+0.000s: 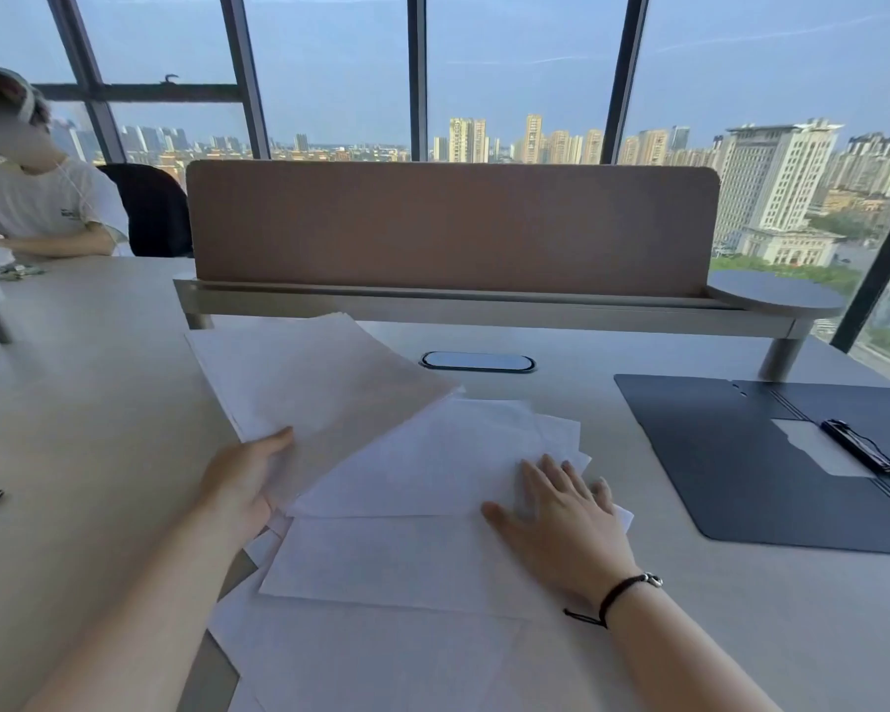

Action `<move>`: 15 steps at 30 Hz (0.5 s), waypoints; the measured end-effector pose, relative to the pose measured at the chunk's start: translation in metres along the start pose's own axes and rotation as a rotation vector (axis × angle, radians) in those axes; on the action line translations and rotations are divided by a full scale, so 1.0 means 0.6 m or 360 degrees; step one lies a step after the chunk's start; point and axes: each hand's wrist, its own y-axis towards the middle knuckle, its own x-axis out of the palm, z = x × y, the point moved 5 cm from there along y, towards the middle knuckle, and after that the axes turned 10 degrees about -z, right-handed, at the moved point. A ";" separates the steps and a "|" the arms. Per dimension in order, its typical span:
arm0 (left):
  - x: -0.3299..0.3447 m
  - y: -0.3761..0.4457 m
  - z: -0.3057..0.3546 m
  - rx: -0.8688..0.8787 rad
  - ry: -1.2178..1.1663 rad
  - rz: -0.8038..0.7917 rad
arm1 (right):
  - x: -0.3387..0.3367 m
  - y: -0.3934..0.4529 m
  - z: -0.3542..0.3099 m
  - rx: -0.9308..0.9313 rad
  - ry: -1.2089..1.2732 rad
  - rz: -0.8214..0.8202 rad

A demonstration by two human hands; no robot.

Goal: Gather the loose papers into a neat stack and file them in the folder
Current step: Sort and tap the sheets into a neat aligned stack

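My left hand [242,477] pinches a lifted sheaf of white paper sheets [314,382], my right hand [561,516] lies flat, fingers spread, on the scattered white papers [412,552], nearer the open dark blue folder [730,459] to its right.

Light source: daylight pours in through the windows [515,74] straight ahead, soft blue sky, no hard sun.
Brightness: even and mild; the table [88,403] reads pale and clear.
Backlight: the divider panel [448,228] sits dull and shaded against the bright glass.
Shadows: faint and soft-edged under the papers [412,454].
Glare: a light sheen on the dark folder [715,454].
Distortion: window frames bow outward at both edges, wide-angle stretch.
Sharpness: slightly soft overall; paper print is unreadable.
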 end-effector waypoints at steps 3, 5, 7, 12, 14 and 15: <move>0.002 -0.001 0.006 -0.0046 0.0053 -0.0066 | -0.009 0.002 -0.007 -0.0026 -0.0065 0.0012; 0.008 -0.003 0.006 -0.0088 0.0072 -0.0111 | -0.013 0.001 -0.006 -0.0012 -0.0083 0.0016; 0.009 -0.004 0.006 -0.0105 -0.0023 -0.0139 | -0.013 -0.003 -0.009 0.0005 -0.0146 0.0022; -0.008 0.009 0.000 -0.0123 -0.0564 -0.0283 | -0.019 -0.056 -0.058 -0.0021 -0.0544 0.0064; -0.013 0.013 0.003 -0.0102 -0.0710 -0.0423 | -0.019 -0.080 -0.080 -0.0041 -0.0528 0.0117; -0.014 0.013 0.006 -0.0081 -0.0755 -0.0478 | -0.019 -0.082 -0.086 -0.0062 -0.0491 0.0199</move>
